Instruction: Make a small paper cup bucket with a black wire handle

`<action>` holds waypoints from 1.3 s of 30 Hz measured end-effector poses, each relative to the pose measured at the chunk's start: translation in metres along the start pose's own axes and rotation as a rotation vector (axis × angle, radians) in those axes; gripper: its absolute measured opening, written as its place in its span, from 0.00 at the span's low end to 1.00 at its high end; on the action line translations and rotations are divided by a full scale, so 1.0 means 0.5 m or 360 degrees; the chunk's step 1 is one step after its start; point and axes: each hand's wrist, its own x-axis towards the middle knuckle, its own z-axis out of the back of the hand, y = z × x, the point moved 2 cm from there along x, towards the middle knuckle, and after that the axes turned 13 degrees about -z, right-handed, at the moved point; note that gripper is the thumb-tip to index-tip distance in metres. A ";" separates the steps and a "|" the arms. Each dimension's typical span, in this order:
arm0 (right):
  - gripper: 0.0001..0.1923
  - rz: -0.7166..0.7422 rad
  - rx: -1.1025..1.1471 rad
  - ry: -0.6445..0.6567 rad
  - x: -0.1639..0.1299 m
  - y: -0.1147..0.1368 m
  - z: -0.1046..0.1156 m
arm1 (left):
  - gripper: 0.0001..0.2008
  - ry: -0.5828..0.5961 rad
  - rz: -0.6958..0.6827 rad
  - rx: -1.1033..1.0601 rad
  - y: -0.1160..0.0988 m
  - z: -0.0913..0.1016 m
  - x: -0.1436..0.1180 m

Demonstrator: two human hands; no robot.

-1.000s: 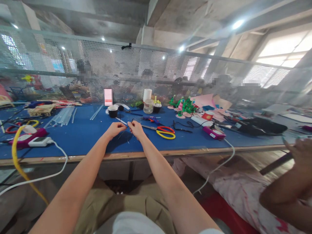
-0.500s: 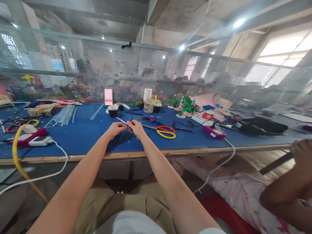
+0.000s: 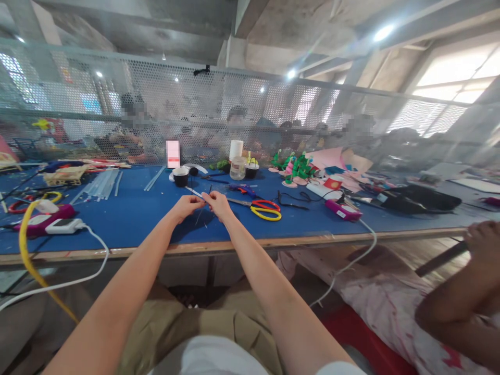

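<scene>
My left hand and my right hand meet over the blue table, fingertips pinched close together. Between them runs a thin dark strand, one end showing above the right fingers; its exact kind is too small to make out. Just beyond the fingertips a narrow whitish strip slants away. Behind it stands a black cup with a white inside. Scissors with red and yellow handles lie right of my right hand, and a blue glue gun rests behind them.
Clear glue sticks and a purple power strip with cables lie left. A clear jar, green craft figures, another purple power strip and a black tray stand right. A co-worker's arm is at far right.
My hands stay nearly in place, with only a slight shift of the right fingers. The view has moved a little; the co-worker's arm is almost unchanged.
</scene>
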 end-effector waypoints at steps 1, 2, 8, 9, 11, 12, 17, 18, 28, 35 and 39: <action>0.17 -0.0001 0.0006 0.0001 0.000 0.000 0.000 | 0.10 0.0000 0.0002 -0.0003 0.000 -0.001 0.000; 0.17 -0.0003 0.0013 0.0004 0.000 0.000 0.000 | 0.10 0.0000 0.0004 -0.0008 0.000 -0.001 0.000; 0.15 -0.0048 0.0097 0.0106 -0.003 0.003 -0.003 | 0.11 -0.0018 0.0026 -0.0044 -0.008 -0.004 -0.002; 0.14 -0.0057 0.0112 0.0129 -0.003 0.004 -0.003 | 0.11 -0.0022 0.0028 -0.0049 -0.009 -0.003 -0.003; 0.14 -0.0070 0.0128 0.0155 -0.001 0.003 -0.004 | 0.11 -0.0028 0.0029 -0.0052 -0.010 -0.003 -0.004; 0.13 -0.0075 0.0131 0.0155 0.000 0.002 -0.004 | 0.11 -0.0031 0.0029 -0.0051 -0.009 -0.003 -0.004; 0.13 -0.0088 0.0125 0.0102 0.004 -0.003 -0.001 | 0.12 -0.0045 0.0015 -0.0029 -0.002 -0.003 -0.001; 0.13 -0.0088 0.0123 0.0094 0.004 -0.004 -0.001 | 0.12 -0.0043 0.0014 -0.0025 -0.001 -0.003 -0.001; 0.16 -0.0108 0.0100 0.0069 0.000 -0.003 -0.001 | 0.11 -0.0024 0.0002 -0.0020 -0.001 -0.005 -0.002; 0.15 -0.0113 0.0150 0.0160 -0.001 0.001 -0.004 | 0.12 -0.0004 0.0025 -0.0066 -0.008 -0.005 -0.003; 0.15 -0.0130 0.0170 0.0142 0.003 -0.002 -0.002 | 0.13 0.0039 0.0018 -0.0076 -0.013 -0.006 -0.006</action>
